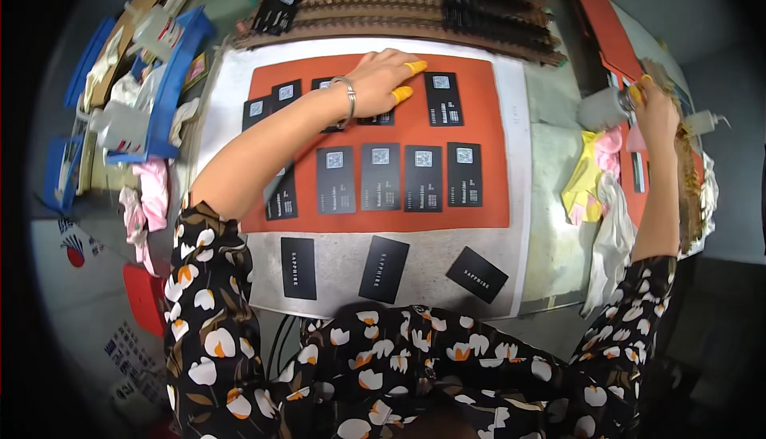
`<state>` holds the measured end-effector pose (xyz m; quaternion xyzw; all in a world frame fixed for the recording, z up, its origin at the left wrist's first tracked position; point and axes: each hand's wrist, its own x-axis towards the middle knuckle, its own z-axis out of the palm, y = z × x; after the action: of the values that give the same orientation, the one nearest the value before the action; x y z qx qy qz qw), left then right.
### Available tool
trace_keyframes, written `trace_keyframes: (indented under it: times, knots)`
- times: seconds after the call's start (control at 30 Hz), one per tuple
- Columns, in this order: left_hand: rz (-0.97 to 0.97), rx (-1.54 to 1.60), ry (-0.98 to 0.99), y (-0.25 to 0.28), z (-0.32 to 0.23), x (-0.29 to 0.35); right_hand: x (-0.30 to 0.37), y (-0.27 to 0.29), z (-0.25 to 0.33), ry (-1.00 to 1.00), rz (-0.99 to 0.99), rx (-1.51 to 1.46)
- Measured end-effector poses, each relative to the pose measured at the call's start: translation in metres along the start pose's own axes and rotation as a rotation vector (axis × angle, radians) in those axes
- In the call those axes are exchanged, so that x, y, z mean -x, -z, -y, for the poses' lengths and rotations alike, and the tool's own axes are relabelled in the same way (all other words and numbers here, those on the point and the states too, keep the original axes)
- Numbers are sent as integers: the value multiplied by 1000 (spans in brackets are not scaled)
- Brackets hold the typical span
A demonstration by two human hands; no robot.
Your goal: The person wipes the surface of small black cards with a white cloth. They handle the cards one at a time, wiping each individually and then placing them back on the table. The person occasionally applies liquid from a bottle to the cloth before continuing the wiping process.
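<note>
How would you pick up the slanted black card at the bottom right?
Take the slanted black card by its two long edges, coming from above. It lies flat on the grey mat, turned at an angle with no other card touching it, so a fingertip likely has to lift one corner first.

Left hand (383, 80) presses black cards (375, 116) on orange sheet (487, 191).
</note>
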<state>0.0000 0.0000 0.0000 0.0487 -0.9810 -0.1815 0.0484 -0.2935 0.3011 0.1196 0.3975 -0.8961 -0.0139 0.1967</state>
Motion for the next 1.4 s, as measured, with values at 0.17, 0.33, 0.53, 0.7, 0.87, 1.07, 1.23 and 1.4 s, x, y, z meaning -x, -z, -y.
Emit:
trace_keyframes:
  times: [0.17, 0.33, 0.53, 0.7, 0.87, 1.07, 1.23, 1.4]
  knots:
    - [-17, -129, -38, 0, 2, -1, 37, -23, 122, 222, 104, -827]
    - [-10, -190, -5, -3, -5, -2, 49, -60, 214, 486, 171, -812]
    - [-10, -175, -15, -1, -3, -5, 39, -72, 238, 533, 104, -677]
    - [-10, -115, -17, -3, 3, -1, 39, -75, 236, 671, 141, -684]
    - [44, -83, 22, 2, 4, -4, 24, -74, 233, 768, 146, -643]
    - [94, -46, 51, 5, 7, -8, 12, -86, 224, 740, 93, -677]
    - [58, -55, 23, 2, 7, -5, 29, -81, 215, 829, 139, -691]
    - [31, -80, 2, -1, 11, -4, 21, -83, 212, 877, 98, -657]
